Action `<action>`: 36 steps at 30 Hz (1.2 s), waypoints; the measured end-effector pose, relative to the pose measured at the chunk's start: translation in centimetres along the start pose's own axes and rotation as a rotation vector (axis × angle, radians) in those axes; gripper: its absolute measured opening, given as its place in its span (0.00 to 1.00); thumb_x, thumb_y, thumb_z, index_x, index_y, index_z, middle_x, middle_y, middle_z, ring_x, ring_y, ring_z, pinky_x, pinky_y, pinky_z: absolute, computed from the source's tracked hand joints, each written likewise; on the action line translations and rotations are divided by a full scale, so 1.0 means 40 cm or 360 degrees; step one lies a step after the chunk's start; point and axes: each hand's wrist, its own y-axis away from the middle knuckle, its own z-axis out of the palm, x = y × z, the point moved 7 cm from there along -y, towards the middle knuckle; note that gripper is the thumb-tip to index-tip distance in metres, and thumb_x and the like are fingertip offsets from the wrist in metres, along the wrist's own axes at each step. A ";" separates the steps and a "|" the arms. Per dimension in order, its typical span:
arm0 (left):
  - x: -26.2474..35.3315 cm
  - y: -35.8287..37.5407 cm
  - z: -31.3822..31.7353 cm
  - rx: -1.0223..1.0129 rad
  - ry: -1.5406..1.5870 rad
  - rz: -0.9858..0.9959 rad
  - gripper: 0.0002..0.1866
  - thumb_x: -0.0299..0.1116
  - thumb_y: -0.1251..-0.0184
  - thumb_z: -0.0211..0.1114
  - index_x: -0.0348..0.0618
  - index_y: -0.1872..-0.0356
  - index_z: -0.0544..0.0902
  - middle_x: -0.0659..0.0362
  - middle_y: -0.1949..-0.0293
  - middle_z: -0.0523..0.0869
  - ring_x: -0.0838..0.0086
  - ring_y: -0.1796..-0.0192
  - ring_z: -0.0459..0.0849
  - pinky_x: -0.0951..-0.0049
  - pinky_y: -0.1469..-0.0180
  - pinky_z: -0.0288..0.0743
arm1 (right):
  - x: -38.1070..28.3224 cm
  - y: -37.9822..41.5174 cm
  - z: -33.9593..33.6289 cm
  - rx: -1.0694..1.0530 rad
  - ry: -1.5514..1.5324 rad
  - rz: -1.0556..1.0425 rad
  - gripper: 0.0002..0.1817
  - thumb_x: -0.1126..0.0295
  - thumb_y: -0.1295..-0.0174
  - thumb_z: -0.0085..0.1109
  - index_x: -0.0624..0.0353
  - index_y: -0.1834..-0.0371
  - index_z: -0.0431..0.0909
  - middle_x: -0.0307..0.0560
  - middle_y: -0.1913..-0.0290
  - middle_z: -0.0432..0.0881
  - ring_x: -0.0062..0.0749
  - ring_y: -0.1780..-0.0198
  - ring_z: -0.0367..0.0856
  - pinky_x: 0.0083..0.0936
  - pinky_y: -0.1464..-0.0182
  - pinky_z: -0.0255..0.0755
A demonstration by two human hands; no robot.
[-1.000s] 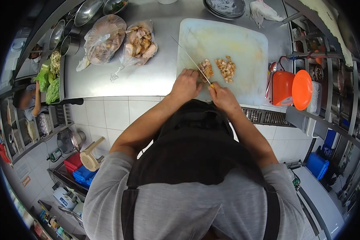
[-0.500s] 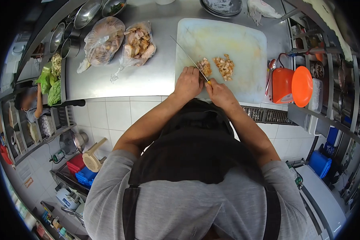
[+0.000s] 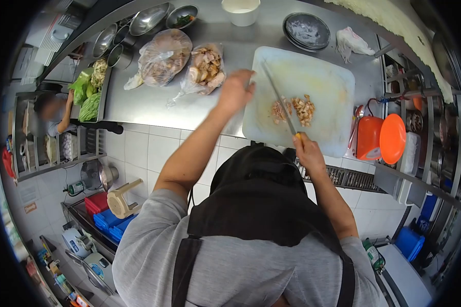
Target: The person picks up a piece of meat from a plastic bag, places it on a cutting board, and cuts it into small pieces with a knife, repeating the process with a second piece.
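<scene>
In the head view, my right hand grips the yellow handle of a long knife, whose blade slants up and left across the white cutting board. Under and beside the blade lie two small piles of chopped meat, one on the left and one on the right. My left hand is raised at the board's left edge, slightly smeared, its fingers apart with nothing visible in them. Close to its left is a clear plastic bag of cooked meat pieces. A second tied bag of meat lies farther left.
Metal bowls and a pot stand at the back left. A white tub, dark plates and a cloth lie behind the board. An orange scale sits right. Another person handles greens.
My left hand has left the meat and moved up and left toward the bags. The knife stays in my right hand, its blade now steeper. The whole view has shifted.
</scene>
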 end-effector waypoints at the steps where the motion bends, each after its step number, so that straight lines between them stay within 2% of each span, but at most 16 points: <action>1: -0.060 -0.027 -0.051 0.0064 -0.0113 -0.0095 0.15 0.28 0.44 0.68 0.39 0.54 0.87 0.46 0.55 0.88 0.51 0.53 0.86 0.59 0.49 0.81 | -0.003 0.003 0.015 -0.0005 -0.0006 -0.0018 0.20 0.54 0.27 0.50 0.60 0.50 0.77 0.69 0.68 0.82 0.69 0.60 0.80 0.56 0.57 0.70; 3: -0.163 -0.073 -0.153 0.0039 -0.0455 -0.0380 0.16 0.33 0.43 0.68 0.39 0.54 0.87 0.45 0.55 0.88 0.49 0.55 0.87 0.58 0.50 0.82 | -0.019 0.001 0.065 -0.0161 0.0042 -0.0160 0.19 0.53 0.27 0.50 0.60 0.52 0.78 0.68 0.66 0.82 0.69 0.59 0.80 0.55 0.55 0.71; 5: -0.295 -0.090 -0.205 -0.0239 -0.0773 -0.0628 0.19 0.39 0.44 0.67 0.40 0.54 0.87 0.42 0.55 0.88 0.47 0.55 0.88 0.55 0.49 0.81 | -0.031 -0.002 0.076 -0.0235 0.0044 -0.0173 0.19 0.54 0.27 0.50 0.61 0.54 0.78 0.69 0.65 0.83 0.69 0.58 0.80 0.55 0.53 0.72; 8: -0.312 -0.084 -0.227 -0.0570 -0.0953 -0.0537 0.18 0.40 0.43 0.67 0.40 0.55 0.86 0.41 0.58 0.88 0.50 0.52 0.87 0.55 0.49 0.82 | 0.010 -0.029 0.076 -0.0187 0.0081 -0.0201 0.19 0.54 0.27 0.50 0.61 0.55 0.78 0.69 0.64 0.83 0.70 0.57 0.80 0.54 0.52 0.72; 11: -0.372 -0.058 -0.201 -0.0647 -0.1116 -0.0525 0.20 0.41 0.45 0.68 0.40 0.53 0.84 0.42 0.60 0.88 0.50 0.52 0.87 0.56 0.49 0.82 | 0.026 -0.040 0.036 -0.0152 0.0060 -0.0095 0.19 0.54 0.27 0.50 0.61 0.55 0.78 0.70 0.65 0.82 0.70 0.58 0.79 0.54 0.53 0.72; 13: -0.351 -0.062 -0.215 -0.0637 -0.1108 -0.0527 0.20 0.41 0.45 0.69 0.40 0.53 0.84 0.43 0.60 0.88 0.51 0.52 0.88 0.56 0.49 0.82 | 0.056 -0.049 0.006 -0.0081 -0.0059 0.0117 0.20 0.54 0.27 0.50 0.63 0.55 0.78 0.70 0.65 0.82 0.71 0.58 0.78 0.54 0.54 0.72; 14: -0.339 -0.060 -0.218 -0.0636 -0.1097 -0.0528 0.21 0.41 0.46 0.69 0.40 0.53 0.84 0.44 0.60 0.89 0.51 0.52 0.88 0.57 0.48 0.82 | 0.062 -0.050 -0.008 -0.0024 -0.0052 0.0143 0.20 0.54 0.26 0.49 0.64 0.56 0.78 0.68 0.70 0.82 0.66 0.66 0.81 0.51 0.60 0.73; 15: -0.344 -0.054 -0.220 -0.0634 -0.1096 -0.0525 0.21 0.41 0.46 0.69 0.40 0.53 0.84 0.44 0.60 0.89 0.51 0.52 0.88 0.57 0.48 0.82 | 0.049 -0.047 -0.021 -0.0021 -0.0051 0.0142 0.20 0.54 0.26 0.49 0.64 0.56 0.78 0.68 0.70 0.82 0.66 0.66 0.81 0.51 0.60 0.73; 17: -0.354 -0.042 -0.239 -0.0503 -0.0901 -0.0486 0.21 0.39 0.48 0.71 0.40 0.54 0.84 0.46 0.60 0.89 0.52 0.53 0.88 0.57 0.49 0.82 | 0.045 -0.033 -0.049 -0.0007 -0.0194 0.0370 0.21 0.53 0.26 0.49 0.64 0.56 0.78 0.64 0.77 0.79 0.55 0.76 0.81 0.46 0.66 0.73; 20: -0.369 -0.027 -0.279 -0.0332 -0.0691 -0.0489 0.21 0.36 0.52 0.74 0.39 0.55 0.83 0.47 0.61 0.89 0.55 0.55 0.89 0.59 0.50 0.82 | 0.069 -0.033 -0.044 0.0026 -0.0248 0.0338 0.21 0.53 0.25 0.48 0.64 0.55 0.77 0.60 0.81 0.75 0.45 0.82 0.78 0.43 0.70 0.72; 21: -0.371 -0.022 -0.287 -0.0342 -0.0691 -0.0486 0.21 0.36 0.52 0.74 0.39 0.55 0.83 0.47 0.61 0.89 0.55 0.55 0.89 0.59 0.50 0.82 | 0.070 -0.029 -0.041 0.0026 -0.0254 0.0347 0.21 0.53 0.25 0.48 0.64 0.55 0.77 0.60 0.81 0.75 0.45 0.82 0.78 0.43 0.70 0.72; 23: -0.390 -0.010 -0.323 -0.0094 -0.0335 -0.0696 0.23 0.32 0.54 0.77 0.39 0.54 0.82 0.50 0.61 0.89 0.60 0.56 0.89 0.63 0.51 0.81 | 0.065 -0.028 -0.039 0.0038 -0.0234 0.0333 0.21 0.54 0.25 0.48 0.64 0.55 0.77 0.64 0.77 0.78 0.55 0.76 0.81 0.47 0.66 0.72; 27: -0.362 -0.003 -0.349 0.0140 0.0060 -0.0700 0.24 0.30 0.51 0.78 0.40 0.51 0.82 0.55 0.59 0.89 0.67 0.57 0.87 0.68 0.52 0.80 | 0.089 -0.042 -0.027 0.0105 -0.0140 0.0208 0.21 0.54 0.25 0.48 0.63 0.55 0.77 0.68 0.72 0.80 0.66 0.66 0.81 0.51 0.61 0.71; 30: -0.265 -0.008 -0.299 0.0178 0.0459 -0.0646 0.24 0.30 0.48 0.78 0.41 0.49 0.81 0.58 0.58 0.88 0.72 0.57 0.85 0.70 0.52 0.78 | 0.089 -0.039 -0.023 0.0088 -0.0113 0.0211 0.21 0.53 0.25 0.48 0.63 0.55 0.77 0.72 0.67 0.81 0.72 0.58 0.78 0.56 0.57 0.70; 34: -0.109 0.051 0.005 -0.0429 0.0838 -0.0581 0.25 0.33 0.49 0.80 0.40 0.49 0.81 0.59 0.60 0.88 0.74 0.60 0.84 0.72 0.52 0.79 | 0.084 -0.050 -0.020 0.0182 0.0021 0.0017 0.21 0.53 0.24 0.46 0.62 0.54 0.76 0.73 0.66 0.81 0.72 0.58 0.78 0.57 0.56 0.70; 36: -0.046 0.101 0.136 -0.0602 0.0825 -0.0723 0.24 0.36 0.50 0.80 0.40 0.52 0.84 0.57 0.63 0.88 0.74 0.61 0.86 0.72 0.53 0.81 | 0.073 -0.046 -0.026 0.0203 0.0022 -0.0001 0.21 0.53 0.24 0.46 0.62 0.53 0.76 0.73 0.66 0.81 0.72 0.58 0.78 0.58 0.55 0.70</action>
